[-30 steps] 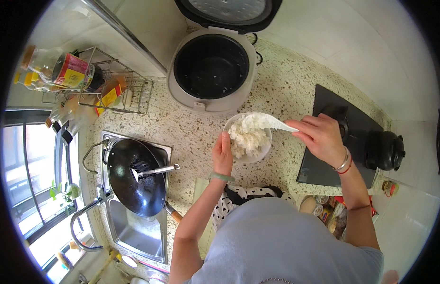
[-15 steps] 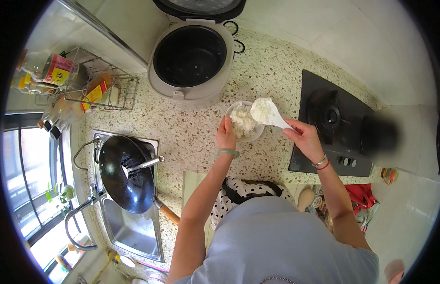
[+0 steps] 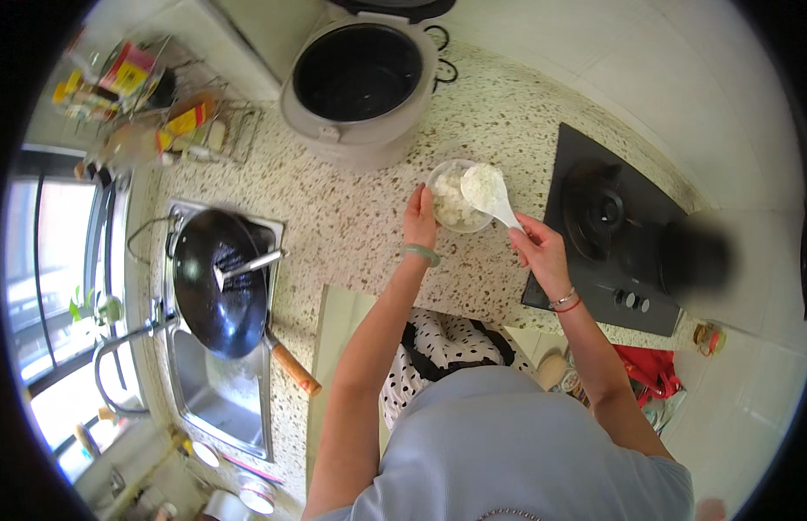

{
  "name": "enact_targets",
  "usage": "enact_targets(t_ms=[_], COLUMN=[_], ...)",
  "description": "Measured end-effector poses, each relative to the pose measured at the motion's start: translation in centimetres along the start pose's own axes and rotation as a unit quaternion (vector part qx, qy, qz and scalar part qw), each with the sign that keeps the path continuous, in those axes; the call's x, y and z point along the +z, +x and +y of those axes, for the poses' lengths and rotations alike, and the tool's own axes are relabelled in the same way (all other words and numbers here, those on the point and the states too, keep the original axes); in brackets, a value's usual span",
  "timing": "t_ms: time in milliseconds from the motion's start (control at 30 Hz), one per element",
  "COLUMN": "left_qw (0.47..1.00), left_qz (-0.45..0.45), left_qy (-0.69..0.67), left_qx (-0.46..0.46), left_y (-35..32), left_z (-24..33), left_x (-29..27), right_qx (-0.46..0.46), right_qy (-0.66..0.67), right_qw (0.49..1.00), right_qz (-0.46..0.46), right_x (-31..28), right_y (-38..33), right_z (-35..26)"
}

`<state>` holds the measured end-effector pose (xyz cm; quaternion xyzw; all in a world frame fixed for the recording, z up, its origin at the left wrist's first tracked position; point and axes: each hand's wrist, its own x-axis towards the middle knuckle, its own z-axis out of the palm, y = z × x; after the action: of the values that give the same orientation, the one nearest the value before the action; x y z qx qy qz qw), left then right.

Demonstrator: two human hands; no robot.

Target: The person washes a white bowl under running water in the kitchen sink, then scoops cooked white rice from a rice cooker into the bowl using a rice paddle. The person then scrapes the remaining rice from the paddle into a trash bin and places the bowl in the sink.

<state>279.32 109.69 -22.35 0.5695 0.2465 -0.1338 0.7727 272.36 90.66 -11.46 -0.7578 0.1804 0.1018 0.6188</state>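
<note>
My left hand (image 3: 420, 219) is closed on the left side of a small white bowl (image 3: 469, 230) on the counter. Cooked white rice (image 3: 447, 204) fills much of the bowl. In my right hand (image 3: 543, 253) is the handle of a white rice paddle (image 3: 504, 209), gripped between thumb and fingers. The paddle's head carries a mound of rice (image 3: 482, 184) and overlaps the bowl's right part; whether it touches the rice below I cannot tell. Beyond the bowl, to the left, stands an open rice cooker (image 3: 351, 149) with a dark inner pot.
A black gas hob (image 3: 586, 282) lies to the right on the speckled counter (image 3: 334, 239). To the left, a wok (image 3: 214, 304) with a metal-handled utensil (image 3: 251, 265) rests over the sink (image 3: 221, 412). A wire rack (image 3: 238, 130) of bottles stands at the far left.
The view has shifted a little. My right hand has brought the rice-laden paddle further over the bowl, and its handle now slants more steeply. My left hand keeps its hold on the bowl.
</note>
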Motion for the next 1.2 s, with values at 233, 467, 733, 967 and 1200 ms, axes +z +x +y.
enact_targets(t_ms=[233,467,733,967,1200], left_qw=[0.991,0.928,0.775,0.605,0.440], left_qz=[0.028,0.098,0.352,0.517,0.686], left_qy=[-0.083,-0.258,-0.333,-0.384,-0.392], left_qx=[0.103,0.251,0.405,0.468,0.427], left_y=[-10.6,-22.5,-41.3,-58.1,-69.0], left_z=[6.2,10.2,3.3,-11.7,-23.2], left_x=[-4.2,-14.9,-34.5,-46.2,-51.6], right_qx=[-0.104,-0.174,-0.182,-0.198,-0.147], right_qy=[0.050,0.056,-0.019,-0.068,-0.179], right_qw=[0.987,0.927,0.813,0.656,0.495], right_qz=[-0.116,-0.327,-0.552,-0.725,-0.837], right_x=[7.3,20.9,36.5,45.3,51.9], right_y=[-3.2,-12.4,-31.9,-51.2,-64.1], right_z=[-4.9,-9.7,-3.0,7.5,16.1])
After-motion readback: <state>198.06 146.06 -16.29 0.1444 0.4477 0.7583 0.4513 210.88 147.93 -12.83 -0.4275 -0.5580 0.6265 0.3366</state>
